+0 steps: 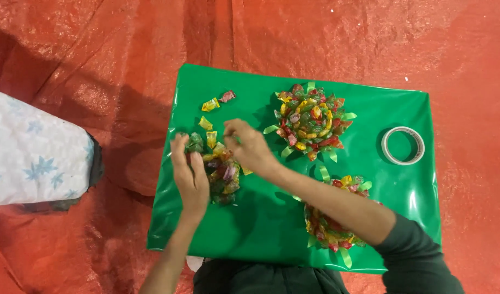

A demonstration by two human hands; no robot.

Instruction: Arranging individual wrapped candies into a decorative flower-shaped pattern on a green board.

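Hands over a candy cluster (pixel 217 171)
Left hand (pixel 191 175) flat, fingers together, pressing it; right hand (pixel 250 146) pinching closed above, wrist bent.

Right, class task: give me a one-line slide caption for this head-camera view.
Both hands work a cluster of wrapped candies on a green sheet, beside two finished candy rosettes and a tape roll.

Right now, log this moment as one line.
left hand: on candy cluster | right hand: fingertips pinched above it | finished candy rosette, tape roll: untouched on green sheet
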